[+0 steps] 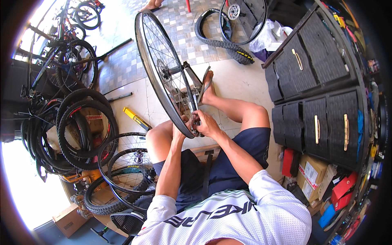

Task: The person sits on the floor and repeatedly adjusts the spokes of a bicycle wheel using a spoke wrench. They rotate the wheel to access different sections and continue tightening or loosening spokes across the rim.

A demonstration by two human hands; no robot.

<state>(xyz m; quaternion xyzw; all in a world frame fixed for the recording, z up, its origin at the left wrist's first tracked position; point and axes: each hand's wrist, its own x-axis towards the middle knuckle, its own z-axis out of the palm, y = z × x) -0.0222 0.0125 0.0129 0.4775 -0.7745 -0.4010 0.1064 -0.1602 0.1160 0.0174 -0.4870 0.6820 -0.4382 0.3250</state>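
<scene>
A spoked bicycle wheel [156, 87] with a dark rim and no tyre stands upright between my bent legs. It is mounted at the hub in a metal wheel stand [195, 78]. Close to my body, both hands meet at the lower part of the rim. My left hand [185, 123] is closed around the rim, its fingers partly hidden by the wheel. Beside it, my right hand [207, 123] has its fingers curled in at the rim and spoke ends; whatever they pinch is too small to make out.
Bicycle tyres [87, 126] and loose wheels [130, 161] crowd the left. A yellow box [136, 118] lies on the floor near my left knee. Black drawers [314, 53] line the right, with cardboard boxes [312, 173] below. Another tyre [208, 36] lies ahead, near a person's hand [152, 5].
</scene>
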